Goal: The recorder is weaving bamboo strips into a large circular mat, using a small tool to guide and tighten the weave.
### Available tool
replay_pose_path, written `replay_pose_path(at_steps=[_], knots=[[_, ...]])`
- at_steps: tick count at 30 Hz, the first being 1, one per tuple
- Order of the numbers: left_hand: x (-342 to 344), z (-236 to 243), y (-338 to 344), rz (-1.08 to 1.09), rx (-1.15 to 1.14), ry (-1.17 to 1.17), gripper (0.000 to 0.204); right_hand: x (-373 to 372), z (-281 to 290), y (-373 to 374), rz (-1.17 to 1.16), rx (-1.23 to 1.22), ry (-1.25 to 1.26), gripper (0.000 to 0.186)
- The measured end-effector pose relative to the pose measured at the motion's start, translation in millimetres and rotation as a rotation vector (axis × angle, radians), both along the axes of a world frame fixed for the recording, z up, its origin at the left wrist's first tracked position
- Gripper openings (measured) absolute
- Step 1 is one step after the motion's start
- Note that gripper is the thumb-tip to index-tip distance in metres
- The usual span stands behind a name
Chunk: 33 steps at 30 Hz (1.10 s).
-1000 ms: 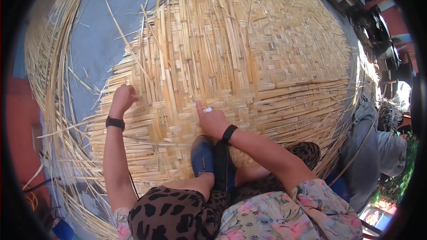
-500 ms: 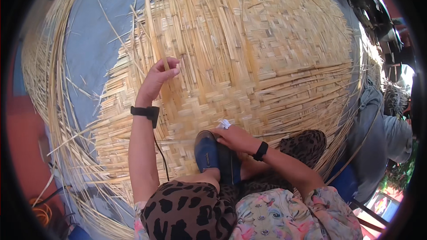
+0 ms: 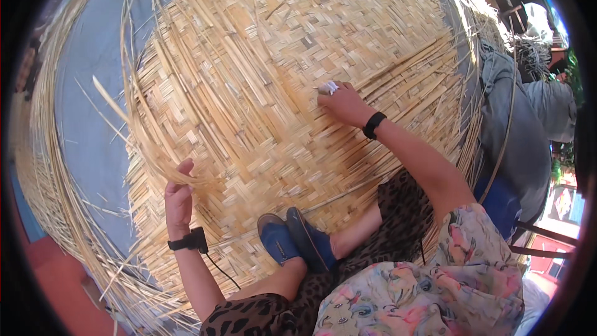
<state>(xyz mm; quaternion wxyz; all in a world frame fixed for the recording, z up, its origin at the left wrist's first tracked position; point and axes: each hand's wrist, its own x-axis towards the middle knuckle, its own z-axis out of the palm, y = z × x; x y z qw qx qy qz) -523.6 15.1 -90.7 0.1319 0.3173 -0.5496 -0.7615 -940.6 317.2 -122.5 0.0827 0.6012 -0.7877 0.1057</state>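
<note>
A large woven mat of split reed spreads in front of me. Off to its left side, my left hand is pinching a pale reed strip, which bends and blurs between the fingers. Over the mat's middle, my right hand is curled with its fingers together. A white wrapping shows at its fingertips; whether anything else is in it stays hidden. Long loose strips stand out of the weave on the left, and others run out to the right beside my right hand.
My blue shoes rest on the mat's near part. Long reed strips lie curved along the grey floor at left. At right sits a person in grey clothes, with a long thin strip in front.
My left hand has come nearer and further left, bending the strip. My right hand has moved from beside my shoe out over the mat's middle. The view has shifted.
</note>
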Motion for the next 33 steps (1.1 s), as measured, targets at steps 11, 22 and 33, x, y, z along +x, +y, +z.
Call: replay_pose_path(at_steps=[11, 22, 33], knots=[[-29, -14, -7, 0.577, -0.186, -0.279, 0.040, 10, 16, -28, -0.055, 0.448, -0.217, 0.011], [-24, -49, -81, 0.573, -0.514, -0.333, 0.020, 116, 132, 95, 0.121, 0.313, -0.606, 0.036], [-108, 3, -43, 0.131, 0.055, -0.310, 0.039, 121, 127, 338, -0.805, -0.081, -0.848, 0.018]])
